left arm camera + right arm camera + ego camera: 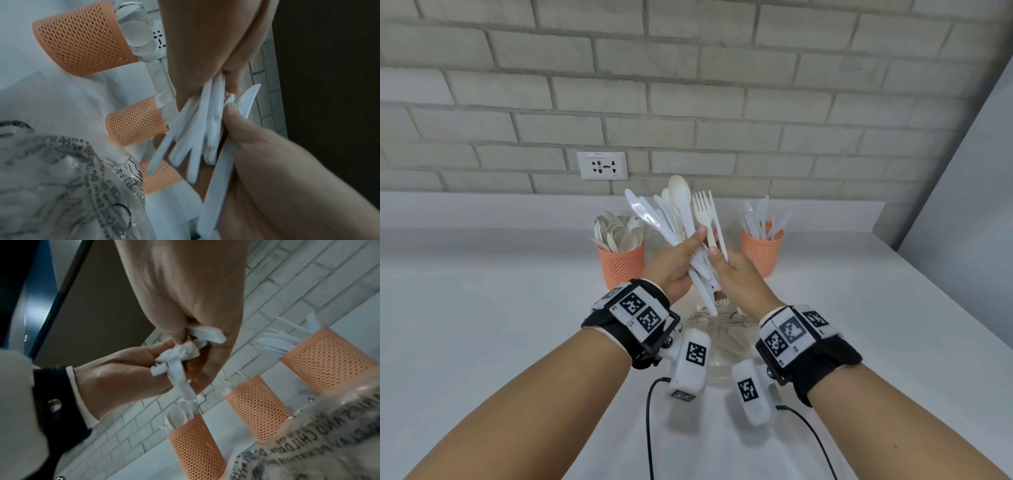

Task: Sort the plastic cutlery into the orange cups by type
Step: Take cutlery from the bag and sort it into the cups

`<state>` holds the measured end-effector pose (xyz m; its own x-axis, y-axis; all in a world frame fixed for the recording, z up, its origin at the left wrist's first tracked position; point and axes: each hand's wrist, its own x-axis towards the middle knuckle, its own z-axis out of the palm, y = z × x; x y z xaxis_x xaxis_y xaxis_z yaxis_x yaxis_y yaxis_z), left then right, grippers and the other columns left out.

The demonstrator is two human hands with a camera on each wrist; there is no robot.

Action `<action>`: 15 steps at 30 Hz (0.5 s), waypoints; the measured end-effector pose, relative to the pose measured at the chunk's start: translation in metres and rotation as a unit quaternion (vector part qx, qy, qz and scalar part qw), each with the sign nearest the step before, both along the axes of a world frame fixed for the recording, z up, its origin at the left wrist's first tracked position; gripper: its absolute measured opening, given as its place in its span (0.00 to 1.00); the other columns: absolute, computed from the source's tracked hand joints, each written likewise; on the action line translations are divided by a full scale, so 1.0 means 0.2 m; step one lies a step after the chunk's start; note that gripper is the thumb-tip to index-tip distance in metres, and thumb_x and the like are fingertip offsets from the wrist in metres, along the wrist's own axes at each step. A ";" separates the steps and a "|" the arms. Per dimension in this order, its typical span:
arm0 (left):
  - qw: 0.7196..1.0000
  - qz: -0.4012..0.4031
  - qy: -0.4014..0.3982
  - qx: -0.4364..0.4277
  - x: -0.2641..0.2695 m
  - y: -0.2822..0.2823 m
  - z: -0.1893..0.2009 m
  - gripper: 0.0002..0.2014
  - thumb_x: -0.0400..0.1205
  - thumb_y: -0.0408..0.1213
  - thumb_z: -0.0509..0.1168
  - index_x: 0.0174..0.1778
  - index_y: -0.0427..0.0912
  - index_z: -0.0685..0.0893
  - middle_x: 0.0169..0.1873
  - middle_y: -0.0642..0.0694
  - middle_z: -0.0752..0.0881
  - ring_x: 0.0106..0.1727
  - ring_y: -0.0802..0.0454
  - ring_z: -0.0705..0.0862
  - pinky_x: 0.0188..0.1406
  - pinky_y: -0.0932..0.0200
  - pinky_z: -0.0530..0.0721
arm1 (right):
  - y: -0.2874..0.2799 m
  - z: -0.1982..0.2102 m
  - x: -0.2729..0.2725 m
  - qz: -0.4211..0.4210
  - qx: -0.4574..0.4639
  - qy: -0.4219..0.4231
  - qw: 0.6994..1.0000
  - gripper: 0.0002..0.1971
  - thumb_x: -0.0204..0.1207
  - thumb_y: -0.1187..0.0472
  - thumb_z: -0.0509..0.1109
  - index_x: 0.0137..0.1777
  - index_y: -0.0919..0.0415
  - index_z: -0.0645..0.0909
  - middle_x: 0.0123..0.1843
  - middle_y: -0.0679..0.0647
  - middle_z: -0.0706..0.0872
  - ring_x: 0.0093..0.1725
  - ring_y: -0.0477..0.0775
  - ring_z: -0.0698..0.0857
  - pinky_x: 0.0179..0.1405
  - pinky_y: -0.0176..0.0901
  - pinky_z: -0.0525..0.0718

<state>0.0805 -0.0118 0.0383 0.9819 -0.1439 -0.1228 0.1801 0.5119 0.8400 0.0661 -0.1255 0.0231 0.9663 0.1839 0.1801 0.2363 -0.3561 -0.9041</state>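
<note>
left hand (677, 263) grips mixed cutlery bundle (681, 219) | right hand (736, 270) pinches fork (703, 216) handle | I judge pieces light, slick; I'd hold mid-handle

White worktop (500, 308) carrying three orange mesh cups (258, 408) in a row, plus a clear printed plastic bag (61, 186), apparently crumpled.

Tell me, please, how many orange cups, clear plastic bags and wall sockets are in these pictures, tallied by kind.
Orange cups: 3 (spoon cup, fork cup, knife cup)
Clear plastic bag: 1
Wall socket: 1
Total: 5
The fork cup is hidden behind the hands in the head view; both wrist views show it.
</note>
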 end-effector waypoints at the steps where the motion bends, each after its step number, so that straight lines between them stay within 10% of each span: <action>1: 1.000 0.000 0.000 0.001 0.01 0.02 0.00 0.12 0.83 0.33 0.61 0.58 0.30 0.83 0.49 0.40 0.88 0.48 0.48 0.88 0.49 0.54 0.88 | 0.01 0.00 0.01 0.008 -0.016 0.004 1.000 0.20 0.86 0.50 0.52 0.59 0.62 0.79 0.50 0.66 0.87 0.51 0.64 0.87 0.54 0.64 0.85; 6: 1.000 -0.010 -0.016 0.018 0.04 0.06 -0.03 0.10 0.84 0.27 0.58 0.40 0.35 0.83 0.26 0.48 0.89 0.29 0.57 0.88 0.34 0.63 0.89 | 0.05 0.01 0.05 0.007 -0.093 0.030 0.995 0.22 0.86 0.48 0.50 0.67 0.61 0.75 0.51 0.66 0.86 0.48 0.63 0.88 0.40 0.52 0.89; 10: 0.998 0.033 -0.017 0.040 0.08 0.08 -0.04 0.03 0.81 0.26 0.64 0.47 0.31 0.82 0.29 0.43 0.85 0.28 0.54 0.85 0.31 0.61 0.87 | 0.07 0.07 0.07 -0.093 -0.088 -0.155 0.980 0.15 0.85 0.61 0.54 0.62 0.69 0.76 0.46 0.58 0.83 0.38 0.46 0.81 0.35 0.21 0.75; 13: 0.996 0.027 -0.049 0.072 0.08 0.08 -0.04 0.04 0.80 0.24 0.64 0.43 0.33 0.83 0.29 0.42 0.86 0.30 0.52 0.86 0.30 0.61 0.86 | 0.12 0.11 0.04 -0.055 -0.046 -0.192 0.979 0.06 0.81 0.65 0.62 0.50 0.66 0.80 0.39 0.53 0.82 0.40 0.51 0.83 0.44 0.38 0.82; 15: 0.994 0.010 -0.061 0.092 0.09 0.07 -0.05 0.06 0.82 0.26 0.62 0.42 0.36 0.83 0.32 0.42 0.86 0.32 0.52 0.87 0.30 0.61 0.87 | 0.14 0.12 0.02 -0.017 -0.032 -0.153 0.987 0.04 0.78 0.68 0.65 0.50 0.62 0.80 0.34 0.47 0.78 0.35 0.41 0.80 0.40 0.32 0.78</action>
